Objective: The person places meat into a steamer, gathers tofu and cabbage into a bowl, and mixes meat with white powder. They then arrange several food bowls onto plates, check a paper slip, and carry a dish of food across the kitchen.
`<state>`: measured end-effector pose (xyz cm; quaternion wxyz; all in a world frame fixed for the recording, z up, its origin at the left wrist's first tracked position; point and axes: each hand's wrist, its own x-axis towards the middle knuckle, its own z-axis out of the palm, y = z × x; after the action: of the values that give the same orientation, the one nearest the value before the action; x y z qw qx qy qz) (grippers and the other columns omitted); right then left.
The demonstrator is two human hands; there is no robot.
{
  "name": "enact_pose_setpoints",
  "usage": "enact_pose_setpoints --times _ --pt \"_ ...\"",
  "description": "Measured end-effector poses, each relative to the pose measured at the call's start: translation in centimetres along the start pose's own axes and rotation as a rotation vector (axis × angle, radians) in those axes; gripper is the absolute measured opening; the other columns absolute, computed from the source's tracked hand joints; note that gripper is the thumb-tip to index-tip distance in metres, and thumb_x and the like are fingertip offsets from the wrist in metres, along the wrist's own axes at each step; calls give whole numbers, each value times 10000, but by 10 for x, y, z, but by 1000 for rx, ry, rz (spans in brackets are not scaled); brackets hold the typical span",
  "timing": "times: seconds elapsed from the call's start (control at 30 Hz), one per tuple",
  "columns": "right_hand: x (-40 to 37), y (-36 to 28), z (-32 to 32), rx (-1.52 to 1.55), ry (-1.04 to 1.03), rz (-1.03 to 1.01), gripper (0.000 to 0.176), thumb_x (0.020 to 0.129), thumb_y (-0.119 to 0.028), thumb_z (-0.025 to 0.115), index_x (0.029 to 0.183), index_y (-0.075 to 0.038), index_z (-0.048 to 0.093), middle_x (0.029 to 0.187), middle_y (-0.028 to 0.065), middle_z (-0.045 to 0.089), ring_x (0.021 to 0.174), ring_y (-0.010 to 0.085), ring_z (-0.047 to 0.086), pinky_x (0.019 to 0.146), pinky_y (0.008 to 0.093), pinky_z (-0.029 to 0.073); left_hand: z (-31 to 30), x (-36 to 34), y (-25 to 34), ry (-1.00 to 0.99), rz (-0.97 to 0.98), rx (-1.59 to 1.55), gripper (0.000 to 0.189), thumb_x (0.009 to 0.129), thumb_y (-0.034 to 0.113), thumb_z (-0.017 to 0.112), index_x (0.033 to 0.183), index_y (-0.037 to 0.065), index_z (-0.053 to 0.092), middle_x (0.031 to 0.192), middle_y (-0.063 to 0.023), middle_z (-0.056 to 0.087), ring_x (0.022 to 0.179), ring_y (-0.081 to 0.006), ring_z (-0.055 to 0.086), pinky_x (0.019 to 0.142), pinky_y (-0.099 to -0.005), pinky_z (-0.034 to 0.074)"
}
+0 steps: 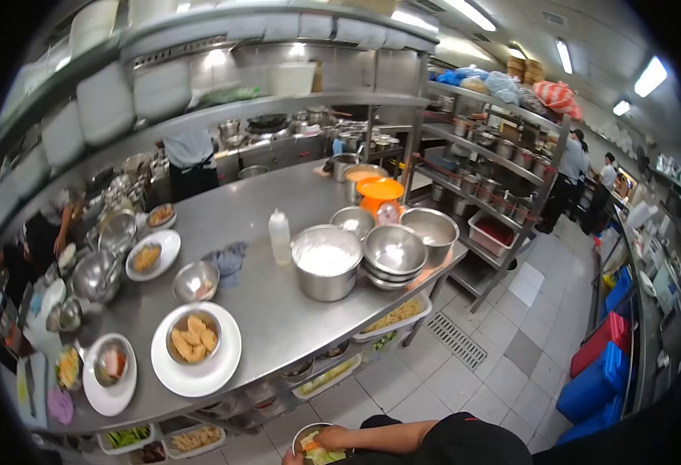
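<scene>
At the bottom edge of the head view, a metal bowl (297, 445) holds cut vegetables (323, 457), pale green with some orange pieces. My right hand (331, 439) reaches over its rim from the right, with the fingertips down among the vegetables and partly hidden. Only a small part of my left hand (292, 458) shows; it grips the bowl's left side. The bowl is held low in front of me, apart from the steel table (270, 310).
On the table stand a large pot of white contents (326, 267), stacked metal bowls (394, 256), a squeeze bottle (279, 236), a cloth (228, 262) and several white plates (232, 364) bearing bowls of food. Vegetable trays (220, 443) sit below. A shelf rack (495, 155) and other people stand farther back.
</scene>
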<state>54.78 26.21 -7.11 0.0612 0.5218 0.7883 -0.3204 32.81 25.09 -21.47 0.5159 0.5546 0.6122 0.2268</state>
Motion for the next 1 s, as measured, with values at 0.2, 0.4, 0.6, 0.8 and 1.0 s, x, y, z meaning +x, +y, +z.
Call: enact_pose_setpoints --times 0.2,0.4,0.6,0.8,1.0 --pt "-66 -18 -59 -26 126 -101 283 851 -262 505 1040 -86 623 997 155 647 935 330 628 790 442 500 -16 -49 116 -38 -84 -191 297 812 156 529 1051 -13 576 929 -142 643 832 -260 630 739 -365 484" --pt "-104 12 -125 177 126 -165 260 846 -227 506 1082 -163 593 956 161 648 887 341 629 745 447 487 2 -64 177 68 -105 -292 299 811 142 527 1066 -8 573 928 -128 642 827 -242 629 734 -349 485" --pt "-117 100 -138 331 106 -438 237 862 -234 482 1059 -206 611 956 104 656 871 320 628 759 434 483 71 -62 226 181 -126 -394 304 811 129 526 1081 -4 571 928 -115 640 823 -223 628 728 -334 486" --pt "-167 155 -193 394 76 -325 264 891 -192 490 1128 -156 601 1052 114 630 950 292 604 838 367 474 140 -65 287 202 -182 -497 312 808 102 523 1100 1 565 936 -107 638 820 -205 627 718 -305 489" --pt "-228 196 -452 937 417 -656 313 933 -253 522 1176 -61 568 1074 43 618 990 136 574 884 290 449 154 -82 315 245 -216 -503 299 789 39 524 1082 0 562 945 -116 636 812 -199 624 707 -297 511"
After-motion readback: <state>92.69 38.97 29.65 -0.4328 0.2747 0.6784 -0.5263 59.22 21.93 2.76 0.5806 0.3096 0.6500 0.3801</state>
